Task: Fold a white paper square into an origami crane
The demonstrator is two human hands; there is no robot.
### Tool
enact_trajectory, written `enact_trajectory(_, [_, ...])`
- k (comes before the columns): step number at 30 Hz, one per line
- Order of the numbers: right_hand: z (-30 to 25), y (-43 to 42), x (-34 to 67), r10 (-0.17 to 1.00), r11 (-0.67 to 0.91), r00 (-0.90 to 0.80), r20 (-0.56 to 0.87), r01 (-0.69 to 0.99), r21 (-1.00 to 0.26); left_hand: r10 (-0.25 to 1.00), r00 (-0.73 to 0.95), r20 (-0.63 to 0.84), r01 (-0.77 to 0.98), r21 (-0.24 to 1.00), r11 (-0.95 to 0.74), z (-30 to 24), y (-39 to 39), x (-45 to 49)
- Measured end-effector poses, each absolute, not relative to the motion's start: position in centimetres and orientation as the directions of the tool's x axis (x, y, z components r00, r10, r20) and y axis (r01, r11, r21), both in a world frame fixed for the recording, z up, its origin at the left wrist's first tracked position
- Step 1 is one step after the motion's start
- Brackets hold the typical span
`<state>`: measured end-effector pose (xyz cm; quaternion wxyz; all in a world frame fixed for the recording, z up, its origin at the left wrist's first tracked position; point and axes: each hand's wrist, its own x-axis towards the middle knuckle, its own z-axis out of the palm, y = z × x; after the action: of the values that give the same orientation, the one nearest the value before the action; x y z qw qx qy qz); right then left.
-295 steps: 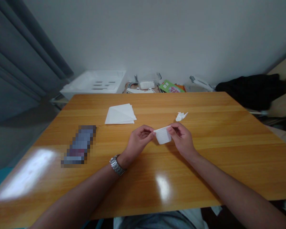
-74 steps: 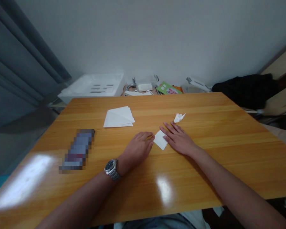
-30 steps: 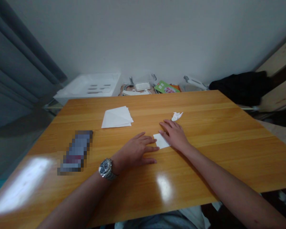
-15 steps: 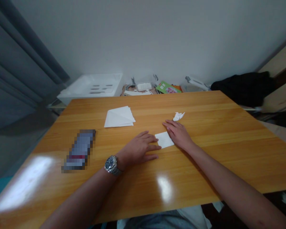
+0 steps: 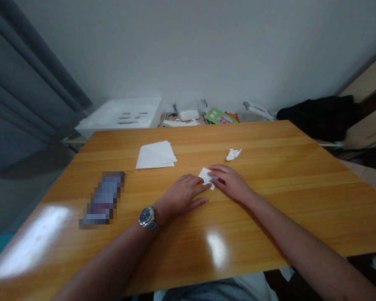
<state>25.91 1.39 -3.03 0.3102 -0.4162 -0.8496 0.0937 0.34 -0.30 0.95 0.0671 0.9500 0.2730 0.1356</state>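
A small white square of paper (image 5: pixel 206 176) lies on the wooden table, turned so that one corner points away from me. My left hand (image 5: pixel 189 192), with a metal watch (image 5: pixel 146 215) on its wrist, rests at the paper's left and near edges, fingers stretched out and apart. Over the right part of the paper lies my right hand (image 5: pixel 232 182), its fingers spread and hiding that side. A crumpled or folded bit of white paper (image 5: pixel 234 154) sits just beyond my right hand.
Several larger white sheets (image 5: pixel 156 154) lie in a pile at the back left of the wooden table (image 5: pixel 269 167). A blurred phone-like object (image 5: pixel 103 200) is on the left. Behind the table are a white tray (image 5: pixel 119 113), a green booklet (image 5: pixel 219 116) and a black cloth (image 5: pixel 316 117).
The small paper square has turned and shifted slightly left under my fingers. My right hand has moved down off its right edge onto the paper; my left hand has barely moved.
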Motion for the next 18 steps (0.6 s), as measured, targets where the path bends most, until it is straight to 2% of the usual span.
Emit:
enact_trajectory(4, [-3.0, 1.5, 25.8, 0.747, 0.657, -0.486, 0.453, 0.645, -0.391, 0.709, 0.647, 0.280, 0.673, 0.227, -0.704, 0.6, 0.1, 0.4])
enact_trajectory(7, [-2.9, 1.7, 25.7, 0.723, 0.683, -0.517, 0.459, 0.633, -0.364, 0.781, 0.553, 0.291, 0.748, 0.240, -0.619, 0.2, 0.4, 0.5])
enact_trajectory(13, [-2.9, 1.8, 25.5, 0.713, 0.694, -0.529, 0.460, 0.625, -0.357, 0.777, 0.568, 0.270, 0.733, 0.263, -0.627, -0.4, 0.6, 0.5])
enact_trajectory(18, [-2.4, 1.6, 25.2, 0.773, 0.633, -0.486, 0.408, 0.629, -0.451, 0.772, 0.564, 0.293, 0.714, 0.297, -0.634, -0.5, 0.8, 0.5])
